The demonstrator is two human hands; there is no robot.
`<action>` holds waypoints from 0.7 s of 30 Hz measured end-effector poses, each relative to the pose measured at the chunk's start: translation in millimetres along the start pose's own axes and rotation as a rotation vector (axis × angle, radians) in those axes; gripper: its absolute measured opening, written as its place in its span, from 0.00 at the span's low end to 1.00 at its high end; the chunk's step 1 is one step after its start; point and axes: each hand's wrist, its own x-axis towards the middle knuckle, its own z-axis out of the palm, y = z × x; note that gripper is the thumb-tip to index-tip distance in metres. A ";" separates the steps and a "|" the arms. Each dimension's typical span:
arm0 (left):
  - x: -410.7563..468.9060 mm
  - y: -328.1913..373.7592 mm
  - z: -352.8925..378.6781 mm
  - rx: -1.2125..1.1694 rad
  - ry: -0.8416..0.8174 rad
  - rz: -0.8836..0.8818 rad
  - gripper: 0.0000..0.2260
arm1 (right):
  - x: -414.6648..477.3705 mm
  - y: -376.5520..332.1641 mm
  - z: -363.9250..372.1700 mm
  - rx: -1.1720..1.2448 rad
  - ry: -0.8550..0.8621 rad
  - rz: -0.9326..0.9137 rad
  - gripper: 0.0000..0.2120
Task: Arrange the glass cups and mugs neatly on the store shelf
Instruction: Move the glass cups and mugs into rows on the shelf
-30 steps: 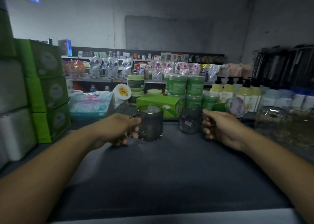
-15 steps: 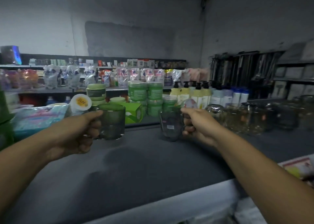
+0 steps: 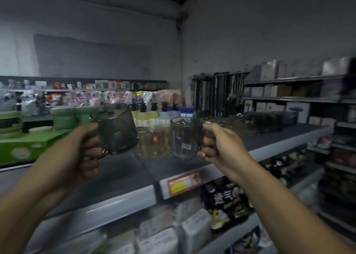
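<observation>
While in left hand [image 3: 77, 153], mug [image 3: 117, 132] (smoky)

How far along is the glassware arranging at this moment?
Done: a cluster of clear glass cups stands on the dark grey shelf top. In hand: the left hand holds a smoky grey glass mug by its handle, the right hand a clear glass mug, both held clear of the shelf. Left: setting both mugs down by the cups; neither is placed yet.

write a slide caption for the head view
Left hand grips a smoky glass mug and right hand a clear glass mug by their handles, over the grey shelf near glass cups.
</observation>
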 end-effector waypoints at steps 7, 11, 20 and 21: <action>21.0 -70.6 198.0 -0.107 -0.147 0.007 0.23 | -24.3 -59.8 -157.5 -0.059 0.167 -0.059 0.13; 44.1 -98.8 289.8 -0.089 -0.196 0.025 0.23 | -25.0 -83.0 -234.0 -0.085 0.275 -0.092 0.13; 121.2 -164.8 448.8 -0.142 -0.245 0.023 0.25 | 28.3 -99.6 -398.4 -0.145 0.471 -0.139 0.15; 133.6 -171.3 463.8 -0.086 -0.239 0.033 0.26 | 39.5 -100.4 -416.1 -0.160 0.486 -0.143 0.15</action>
